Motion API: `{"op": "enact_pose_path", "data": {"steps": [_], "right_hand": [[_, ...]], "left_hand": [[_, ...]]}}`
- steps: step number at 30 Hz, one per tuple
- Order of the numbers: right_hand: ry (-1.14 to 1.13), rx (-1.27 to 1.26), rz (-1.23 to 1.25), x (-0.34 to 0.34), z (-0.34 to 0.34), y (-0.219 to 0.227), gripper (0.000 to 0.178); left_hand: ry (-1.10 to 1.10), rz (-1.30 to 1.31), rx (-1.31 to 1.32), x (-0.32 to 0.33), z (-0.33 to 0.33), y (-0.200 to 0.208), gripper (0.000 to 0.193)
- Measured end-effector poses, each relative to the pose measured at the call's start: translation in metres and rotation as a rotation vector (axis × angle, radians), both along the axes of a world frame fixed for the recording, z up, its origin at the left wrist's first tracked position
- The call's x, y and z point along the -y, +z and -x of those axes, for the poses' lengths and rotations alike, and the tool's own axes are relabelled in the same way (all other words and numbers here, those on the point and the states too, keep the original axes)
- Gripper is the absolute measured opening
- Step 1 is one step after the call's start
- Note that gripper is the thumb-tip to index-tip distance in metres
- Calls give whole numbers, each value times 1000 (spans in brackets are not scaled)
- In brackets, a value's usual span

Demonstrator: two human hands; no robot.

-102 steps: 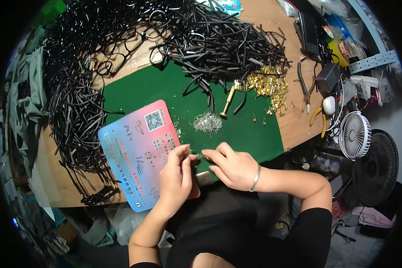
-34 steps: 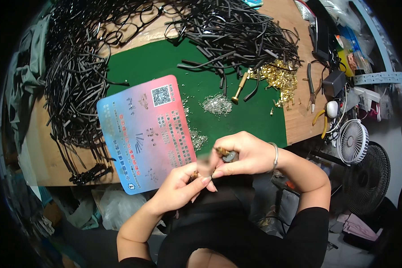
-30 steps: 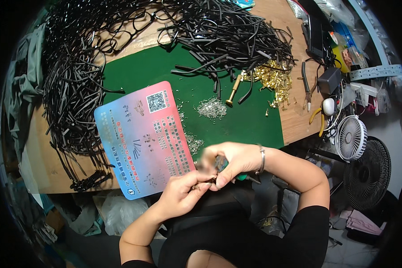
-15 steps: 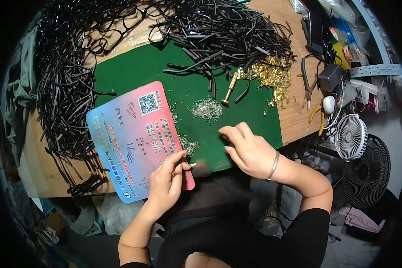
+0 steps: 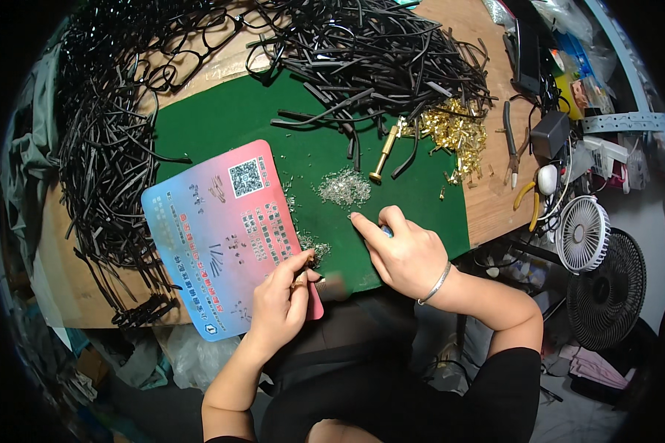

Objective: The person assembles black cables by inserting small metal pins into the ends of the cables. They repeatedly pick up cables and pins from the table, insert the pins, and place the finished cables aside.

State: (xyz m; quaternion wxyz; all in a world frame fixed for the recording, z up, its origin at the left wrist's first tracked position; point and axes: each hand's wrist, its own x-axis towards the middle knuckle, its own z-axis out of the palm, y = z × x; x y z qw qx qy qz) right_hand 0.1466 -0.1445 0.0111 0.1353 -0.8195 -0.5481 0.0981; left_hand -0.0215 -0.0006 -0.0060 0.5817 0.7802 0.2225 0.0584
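My left hand (image 5: 282,295) is closed in a pinch over the near right corner of a pink and blue printed mat (image 5: 199,244). Between its fingertips is a small bit, mostly hidden, too small to name. My right hand (image 5: 410,255) hovers over the green mat (image 5: 414,199), its index finger stretched toward a heap of tiny silver metal pieces (image 5: 345,187). Something blue (image 5: 386,231) shows between its curled fingers; the rest is hidden. A smaller scatter of silver pieces (image 5: 316,247) lies beside the left fingertips. Near the left hand a brownish patch (image 5: 334,286) is blurred.
Heaps of black eyeglass temples (image 5: 399,59) lie at the back and left, with black frames (image 5: 177,66) among them. A brass-coloured tool (image 5: 384,153) lies near a gold heap of small parts (image 5: 457,136). Pliers (image 5: 511,140) and a white fan (image 5: 582,234) are at right.
My right hand has shifted slightly left, its index fingertip now closer to the silver heap, and a blue thing has come into sight in it. My left hand keeps its pinch nearly in place.
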Motion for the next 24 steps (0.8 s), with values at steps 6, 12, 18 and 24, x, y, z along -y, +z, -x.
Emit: {"op": "enact_pose_path", "data": {"steps": [6,12,18,24], "right_hand": [[-8,23,-3,-1,1,-2,49],[9,93,-3,-2,6,-2,49],[77,170,50,-3,5,-3,49],[94,-665,71,-16,24,20,33]], "left_hand": [[74,238,-30,2,6,3,31],[165,524,-67,0,9,14,26],[175,661,-51,-8,8,8,26],[193,355,-80,2,6,5,26]]}}
